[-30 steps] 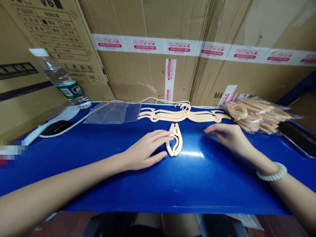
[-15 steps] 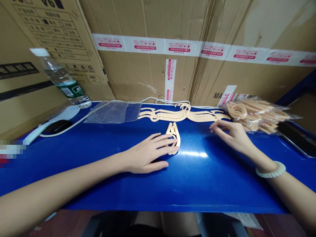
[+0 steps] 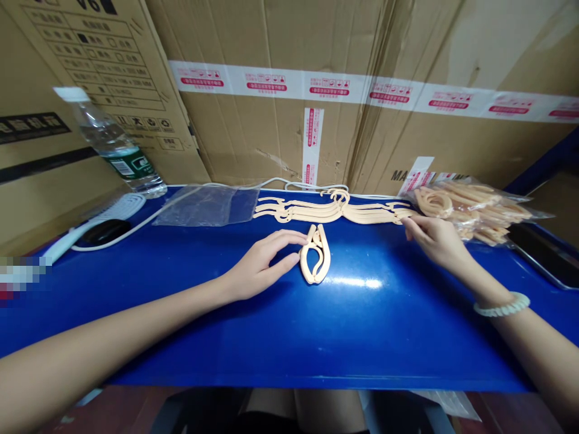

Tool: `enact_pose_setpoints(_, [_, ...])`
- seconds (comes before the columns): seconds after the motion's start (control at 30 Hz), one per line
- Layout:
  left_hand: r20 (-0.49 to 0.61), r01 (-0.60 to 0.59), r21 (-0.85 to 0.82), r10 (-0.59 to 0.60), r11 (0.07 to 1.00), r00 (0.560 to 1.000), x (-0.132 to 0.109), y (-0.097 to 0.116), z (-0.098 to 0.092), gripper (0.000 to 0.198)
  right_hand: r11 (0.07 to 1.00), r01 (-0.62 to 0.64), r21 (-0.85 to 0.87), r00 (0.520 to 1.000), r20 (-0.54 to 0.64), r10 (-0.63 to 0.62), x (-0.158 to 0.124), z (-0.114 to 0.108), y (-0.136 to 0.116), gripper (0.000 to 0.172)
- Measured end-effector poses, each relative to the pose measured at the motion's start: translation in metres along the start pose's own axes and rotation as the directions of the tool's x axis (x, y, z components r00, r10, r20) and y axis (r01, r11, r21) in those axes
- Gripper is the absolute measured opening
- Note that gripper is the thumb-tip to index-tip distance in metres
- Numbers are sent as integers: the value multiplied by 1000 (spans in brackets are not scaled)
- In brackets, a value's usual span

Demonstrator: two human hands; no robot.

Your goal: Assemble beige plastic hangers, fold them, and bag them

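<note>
A folded beige travel hanger (image 3: 325, 258) lies on the blue table in front of me, its two arms brought together. My left hand (image 3: 260, 265) is at its left edge, thumb and fingers apart, fingertips touching or very close to it. Behind it several unfolded beige hangers (image 3: 316, 212) lie stacked, arms spread sideways and hooks toward the back. My right hand (image 3: 436, 241) is at the right end of this stack with fingers curled together; whether they grip a hanger end is hidden. A pale bead bracelet (image 3: 503, 304) circles my right wrist.
At the right lies a pile of bagged beige hangers (image 3: 474, 208), beside a dark phone-like object (image 3: 547, 256). Toward the left are a clear plastic bag (image 3: 205, 205), a water bottle (image 3: 120, 150), a hairbrush (image 3: 102, 217) and a black oval object (image 3: 107, 231). Cardboard boxes (image 3: 271, 138) stand behind.
My left hand has slid left off the top of the folded hanger to its left edge. My right hand has moved slightly right, to the end of the hanger stack.
</note>
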State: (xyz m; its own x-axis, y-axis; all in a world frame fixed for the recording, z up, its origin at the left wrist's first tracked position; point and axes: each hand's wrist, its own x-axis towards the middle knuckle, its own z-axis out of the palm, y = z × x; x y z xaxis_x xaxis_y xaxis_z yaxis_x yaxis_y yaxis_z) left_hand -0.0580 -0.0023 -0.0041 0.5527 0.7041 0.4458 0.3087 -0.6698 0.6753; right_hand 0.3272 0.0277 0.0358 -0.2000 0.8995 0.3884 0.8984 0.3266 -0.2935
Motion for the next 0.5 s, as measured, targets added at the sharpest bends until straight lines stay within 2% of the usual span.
enact_pose_setpoints(0.1, [-16,53,-45,-54,998,998,1,-2,0,27,991,130,-31,991,-13,-131,2,10,10,28])
enact_pose_setpoints(0.2, [-17,75,-59,-76,995,997,1,-2,-1,26,962,257,-90,966,45,-254,2,20,21,44])
enact_pose_setpoints(0.3, [-13,72,-64,-73,995,997,1,-1,-1,26,944,293,-151,953,122,-276,1,26,27,51])
enact_pose_setpoints(0.5, [-7,81,-70,-81,994,997,1,0,-1,27,931,337,-140,940,111,-324,3,23,26,37])
